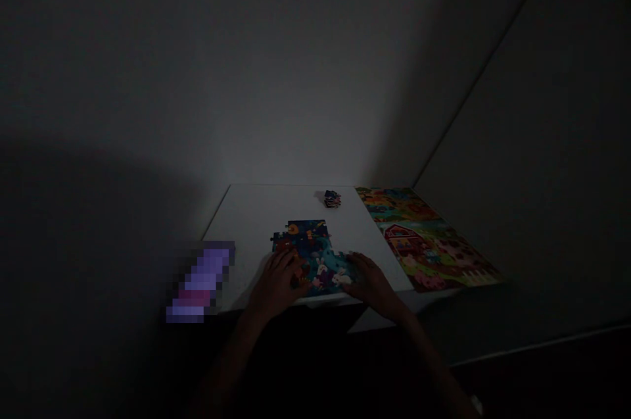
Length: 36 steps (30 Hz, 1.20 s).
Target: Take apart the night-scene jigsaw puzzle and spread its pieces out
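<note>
A partly joined jigsaw puzzle (315, 249) lies on the white table near its front edge. It shows white rabbits, an orange animal and a dark blue background, and its outline is stepped at the upper left and right. My left hand (280, 279) rests on the puzzle's lower left side, palm down, fingers stretched out. On the lower right side, my right hand (369, 279) touches the puzzle's edge with its fingers and thumb apart. Both hands cover parts of the picture. Farther back sits a small stack of puzzle pieces (332, 198).
Along the right of the white table (256, 215) lie two colourful pictures: a farm scene with a red barn (434, 254) and another scene (397, 203) behind it. A blurred-out bright purple object (202, 281) is at the left edge. Walls stand behind and right; the light is dim.
</note>
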{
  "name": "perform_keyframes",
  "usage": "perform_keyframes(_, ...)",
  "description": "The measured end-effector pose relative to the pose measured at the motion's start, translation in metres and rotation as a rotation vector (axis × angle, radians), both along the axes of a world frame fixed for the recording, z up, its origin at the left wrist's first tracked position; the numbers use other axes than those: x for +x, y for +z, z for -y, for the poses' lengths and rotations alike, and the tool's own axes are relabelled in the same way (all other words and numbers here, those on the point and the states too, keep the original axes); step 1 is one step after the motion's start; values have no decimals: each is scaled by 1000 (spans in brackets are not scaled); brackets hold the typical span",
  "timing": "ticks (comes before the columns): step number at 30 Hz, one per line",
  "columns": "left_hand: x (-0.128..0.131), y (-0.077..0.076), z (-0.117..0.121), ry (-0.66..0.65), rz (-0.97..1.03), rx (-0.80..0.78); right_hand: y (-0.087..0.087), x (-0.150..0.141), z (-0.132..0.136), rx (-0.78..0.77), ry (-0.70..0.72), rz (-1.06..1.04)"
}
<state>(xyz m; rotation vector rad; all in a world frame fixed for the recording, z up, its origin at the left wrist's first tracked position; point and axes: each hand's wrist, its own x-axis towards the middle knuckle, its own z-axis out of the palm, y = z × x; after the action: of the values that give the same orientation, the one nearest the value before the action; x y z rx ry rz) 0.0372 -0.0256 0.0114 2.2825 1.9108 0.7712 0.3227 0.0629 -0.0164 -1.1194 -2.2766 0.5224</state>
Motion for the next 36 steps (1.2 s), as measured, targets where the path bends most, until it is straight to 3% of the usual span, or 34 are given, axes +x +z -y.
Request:
perform_keyframes(5,0,-3,-1,47,-12,41,16,-22,10,7,-268,173)
perform_keyframes(8,0,-3,-3,46,-16,45,35,-42,23,-101,-443,360)
perform_keyframes(11,1,-2,-4,61,-8,52,53,-57,30,-220,-494,435)
perform_keyframes(15,1,-3,-5,76,-18,53,62,-63,25,-350,-523,381)
perform_keyframes(19,0,-4,-7,68,-37,43,55,-56,11,-447,-519,248)
perform_keyframes(24,1,-3,-9,84,-34,44,49,-47,-3,-464,-435,52)
perform_keyframes(36,2,6,-9,96,-74,5,58,-47,-18,-525,-341,-68)
